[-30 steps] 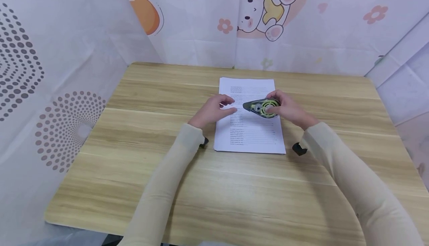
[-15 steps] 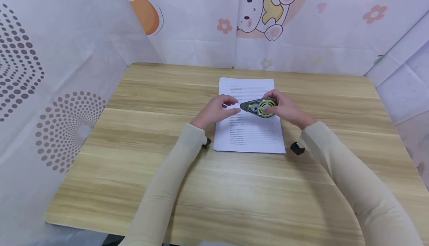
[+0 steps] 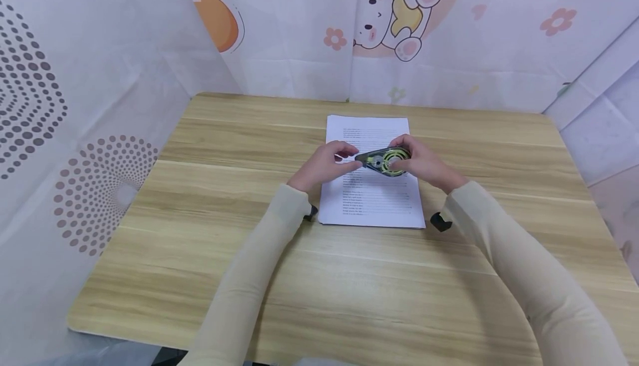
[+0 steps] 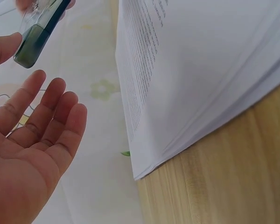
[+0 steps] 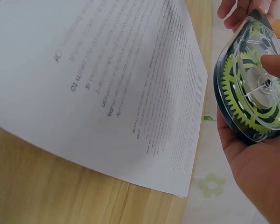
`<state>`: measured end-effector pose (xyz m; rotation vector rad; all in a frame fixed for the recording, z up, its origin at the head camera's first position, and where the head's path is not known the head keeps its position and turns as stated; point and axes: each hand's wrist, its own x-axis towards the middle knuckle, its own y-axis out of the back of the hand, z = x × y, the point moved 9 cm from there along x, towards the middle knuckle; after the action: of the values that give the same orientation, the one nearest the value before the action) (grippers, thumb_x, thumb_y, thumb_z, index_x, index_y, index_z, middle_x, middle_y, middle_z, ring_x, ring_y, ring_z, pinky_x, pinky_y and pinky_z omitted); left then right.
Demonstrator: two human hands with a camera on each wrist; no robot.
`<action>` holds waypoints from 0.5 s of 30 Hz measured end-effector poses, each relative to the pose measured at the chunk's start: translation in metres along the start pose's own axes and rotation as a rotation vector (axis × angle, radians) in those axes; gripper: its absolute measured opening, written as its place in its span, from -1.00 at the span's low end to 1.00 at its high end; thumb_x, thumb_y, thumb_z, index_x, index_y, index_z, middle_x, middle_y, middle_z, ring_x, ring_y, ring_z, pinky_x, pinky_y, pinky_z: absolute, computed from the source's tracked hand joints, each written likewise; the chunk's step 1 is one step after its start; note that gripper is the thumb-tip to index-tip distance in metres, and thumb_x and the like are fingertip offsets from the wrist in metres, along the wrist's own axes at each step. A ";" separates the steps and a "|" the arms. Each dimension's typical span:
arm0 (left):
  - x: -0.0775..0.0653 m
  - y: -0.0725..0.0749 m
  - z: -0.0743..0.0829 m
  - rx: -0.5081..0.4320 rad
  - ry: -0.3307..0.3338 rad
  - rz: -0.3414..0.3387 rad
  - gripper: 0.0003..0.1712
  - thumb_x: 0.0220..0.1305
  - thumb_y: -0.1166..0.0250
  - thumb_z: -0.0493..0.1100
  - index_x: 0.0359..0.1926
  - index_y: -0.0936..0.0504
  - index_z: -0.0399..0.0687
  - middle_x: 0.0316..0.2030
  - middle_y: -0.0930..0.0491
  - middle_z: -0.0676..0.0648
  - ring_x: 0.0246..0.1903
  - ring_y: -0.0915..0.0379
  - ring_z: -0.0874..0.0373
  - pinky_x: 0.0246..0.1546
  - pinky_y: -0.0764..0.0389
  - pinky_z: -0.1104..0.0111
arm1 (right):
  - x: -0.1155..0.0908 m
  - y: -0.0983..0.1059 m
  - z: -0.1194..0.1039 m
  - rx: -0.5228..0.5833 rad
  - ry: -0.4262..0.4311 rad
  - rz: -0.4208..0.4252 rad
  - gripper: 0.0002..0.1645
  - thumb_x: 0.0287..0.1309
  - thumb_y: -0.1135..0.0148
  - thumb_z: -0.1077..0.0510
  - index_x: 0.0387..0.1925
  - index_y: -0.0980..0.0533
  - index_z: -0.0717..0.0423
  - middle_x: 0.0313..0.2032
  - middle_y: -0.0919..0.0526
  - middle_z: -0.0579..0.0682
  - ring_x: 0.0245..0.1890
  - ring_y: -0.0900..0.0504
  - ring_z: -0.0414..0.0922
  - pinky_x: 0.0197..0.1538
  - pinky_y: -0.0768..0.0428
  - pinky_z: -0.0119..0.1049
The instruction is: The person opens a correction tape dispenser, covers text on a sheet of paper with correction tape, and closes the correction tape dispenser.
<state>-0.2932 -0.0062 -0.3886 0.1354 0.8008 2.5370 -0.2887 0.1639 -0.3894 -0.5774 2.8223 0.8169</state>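
Observation:
In the head view my right hand holds a correction tape above a stack of printed paper. The right wrist view shows its clear case, green toothed wheel and my thumb lying on the case. Its narrow, dark capped tip points left. My left hand is at that tip, its thumb right at the cap's side. The left fingers are spread and gently bent below the tip, not closed around it.
The paper lies on a wood-grain table, its sheets slightly uneven at the edges. A white patterned curtain hangs behind the table and along the left side. Black wrist straps show at the sleeves.
My right hand has brought the correction tape slightly left. My left hand has shifted right, and its thumb and fingertips now meet the tape's tip in the head view.

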 end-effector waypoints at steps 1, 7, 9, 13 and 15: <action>0.000 0.000 0.000 -0.003 -0.002 0.000 -0.54 0.16 -0.31 0.00 0.05 -0.55 -0.10 -0.01 -0.53 -0.04 0.05 -0.39 0.01 0.08 -0.44 0.32 | 0.000 0.000 0.000 0.003 0.000 0.000 -0.53 0.12 -0.15 0.27 0.07 -0.27 0.21 0.02 -0.42 0.18 -0.03 -0.41 -0.02 -0.01 -0.40 -0.31; 0.001 -0.002 0.002 -0.007 -0.012 -0.001 -0.57 0.16 -0.31 0.01 0.02 -0.57 -0.08 -0.04 -0.53 -0.02 0.04 -0.39 0.00 0.07 -0.45 0.32 | -0.001 -0.001 -0.001 0.015 -0.008 -0.006 -0.53 0.12 -0.14 0.27 0.08 -0.27 0.21 0.04 -0.41 0.17 0.01 -0.40 0.00 0.07 -0.39 -0.21; 0.002 -0.002 0.003 0.000 -0.017 -0.004 -0.57 0.16 -0.31 0.01 0.01 -0.58 -0.08 -0.05 -0.53 -0.02 0.03 -0.40 0.00 0.07 -0.46 0.32 | -0.001 -0.002 -0.002 0.018 -0.010 -0.010 -0.53 0.13 -0.14 0.27 0.08 -0.27 0.20 0.05 -0.41 0.17 0.02 -0.39 0.01 0.09 -0.38 -0.19; 0.003 -0.002 0.004 0.008 -0.023 -0.003 -0.60 0.18 -0.30 0.00 -0.01 -0.59 -0.08 -0.06 -0.54 -0.02 0.02 -0.40 0.01 0.06 -0.46 0.33 | -0.002 -0.003 -0.004 0.027 -0.004 -0.017 -0.52 0.13 -0.14 0.27 0.08 -0.26 0.22 0.05 -0.40 0.18 0.03 -0.39 0.01 0.08 -0.38 -0.20; 0.003 -0.002 0.004 0.009 -0.024 0.001 -0.61 0.18 -0.29 0.00 -0.02 -0.59 -0.08 -0.07 -0.54 -0.02 0.02 -0.41 0.01 0.05 -0.46 0.34 | -0.002 -0.003 -0.004 0.028 0.002 -0.019 -0.52 0.13 -0.14 0.27 0.09 -0.25 0.22 0.05 -0.40 0.19 0.02 -0.39 0.01 0.07 -0.39 -0.22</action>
<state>-0.2938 -0.0013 -0.3866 0.1690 0.8025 2.5278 -0.2861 0.1596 -0.3869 -0.5999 2.8204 0.7731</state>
